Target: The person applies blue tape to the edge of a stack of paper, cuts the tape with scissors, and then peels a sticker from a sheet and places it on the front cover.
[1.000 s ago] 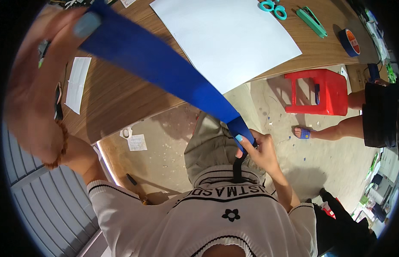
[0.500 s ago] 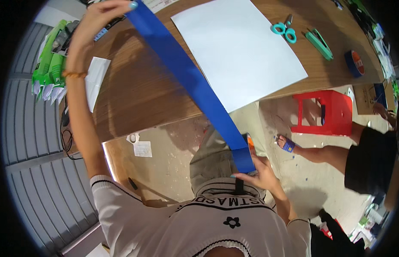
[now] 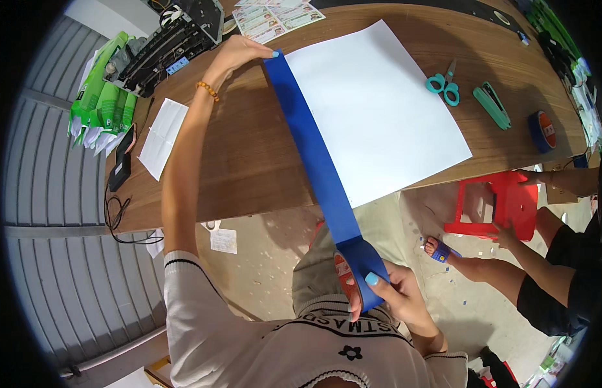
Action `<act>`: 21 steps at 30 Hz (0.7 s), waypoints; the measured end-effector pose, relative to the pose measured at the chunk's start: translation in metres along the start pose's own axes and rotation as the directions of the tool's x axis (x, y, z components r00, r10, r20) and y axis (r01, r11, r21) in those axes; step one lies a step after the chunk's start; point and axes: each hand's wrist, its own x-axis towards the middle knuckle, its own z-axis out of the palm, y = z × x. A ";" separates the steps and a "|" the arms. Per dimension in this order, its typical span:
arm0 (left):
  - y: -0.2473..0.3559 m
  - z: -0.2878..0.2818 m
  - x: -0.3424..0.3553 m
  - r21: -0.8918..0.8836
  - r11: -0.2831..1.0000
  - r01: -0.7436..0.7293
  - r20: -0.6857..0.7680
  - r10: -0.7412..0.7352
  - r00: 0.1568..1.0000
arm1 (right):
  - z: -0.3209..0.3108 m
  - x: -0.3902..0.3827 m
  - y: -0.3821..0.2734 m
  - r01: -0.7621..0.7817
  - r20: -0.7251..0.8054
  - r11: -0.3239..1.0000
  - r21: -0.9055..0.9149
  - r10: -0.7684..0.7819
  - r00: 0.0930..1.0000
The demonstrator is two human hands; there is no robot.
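A wide strip of blue tape (image 3: 312,152) is pulled taut along the left edge of a large white sheet (image 3: 382,116) on the brown table. At the far end, my left hand (image 3: 241,55) pinches the strip's loose end beside the sheet's far left corner. My right hand (image 3: 399,294) grips the tape roll (image 3: 369,268) below the table's near edge, close to my body, thumb on its outer face. Whether the strip sticks to the sheet or only lies beside it, I cannot tell. Teal-handled scissors (image 3: 444,84) rest on the sheet's right edge.
Right of the sheet lie a teal utility knife (image 3: 492,107) and another blue tape roll (image 3: 542,131). A folded white paper (image 3: 164,137), dark machine (image 3: 168,52) and green packs (image 3: 107,97) are at left. Another person's hands touch a red stool (image 3: 517,207) at right.
My left hand has moved right and nearer with the tape end, bringing the strip against the sheet's edge. My right hand has lowered and turned the roll. The other person's hands reached the stool.
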 end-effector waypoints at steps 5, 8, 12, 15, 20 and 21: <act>-0.004 0.015 -0.001 -0.167 0.983 0.072 -0.049 -0.082 0.995 | 0.000 0.001 -0.008 0.043 -0.001 0.999 -0.023 -0.043 0.999; -0.001 0.025 -0.005 -0.179 0.982 0.054 -0.141 -0.081 0.987 | 0.001 0.002 -0.012 0.041 -0.005 0.999 -0.031 -0.041 0.999; -0.006 0.026 -0.003 -0.256 0.966 0.037 -0.134 -0.073 0.988 | 0.003 0.002 -0.014 0.016 -0.022 0.999 -0.033 -0.017 1.000; -0.002 0.028 -0.002 -0.228 0.973 0.033 -0.167 -0.072 0.983 | 0.000 0.001 -0.015 0.028 -0.029 0.999 -0.025 -0.029 0.999; -0.001 0.025 -0.001 -0.186 0.977 0.106 -0.141 -0.134 0.981 | 0.000 0.004 -0.017 0.018 -0.051 0.999 -0.047 -0.020 0.998; -0.003 0.025 -0.001 -0.187 0.977 0.107 -0.140 -0.134 0.981 | 0.000 0.004 -0.017 0.005 -0.056 0.998 -0.055 -0.008 0.998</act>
